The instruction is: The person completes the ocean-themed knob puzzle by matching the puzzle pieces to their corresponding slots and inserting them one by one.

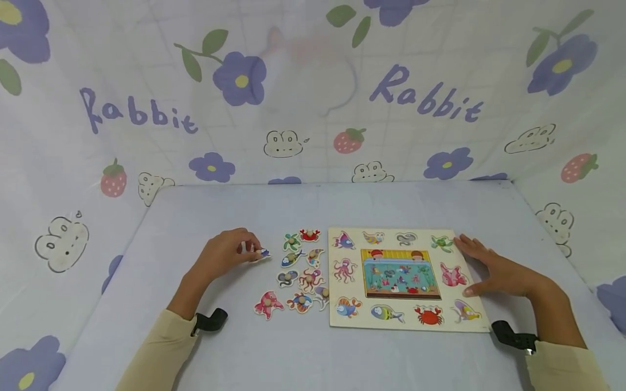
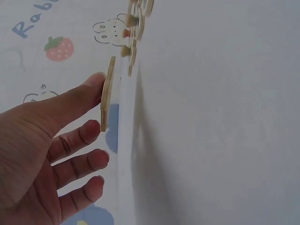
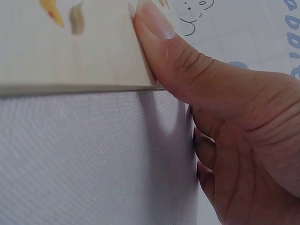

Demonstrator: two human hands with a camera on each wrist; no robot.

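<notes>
My left hand (image 1: 230, 251) pinches a small wooden puzzle piece (image 1: 264, 253) with a bluish picture on it, between thumb and fingertips. Seen edge-on in the left wrist view, the piece (image 2: 107, 96) stands tilted, close over the table, with the other fingers apart below it. The wooden puzzle board (image 1: 344, 292), printed with sea animals around an aquarium picture, lies flat to the right. At its right edge rests my right hand (image 1: 501, 269), fingers extended, thumb (image 3: 161, 28) on the board's edge near a corner.
Several loose knobbed puzzle pieces lie between my left hand and the board, among them a crab (image 1: 310, 235), a turtle (image 1: 291, 242), an octopus (image 1: 311, 279) and a pink piece (image 1: 268, 305). A printed curtain (image 1: 313, 108) hangs behind the white table (image 1: 254, 206).
</notes>
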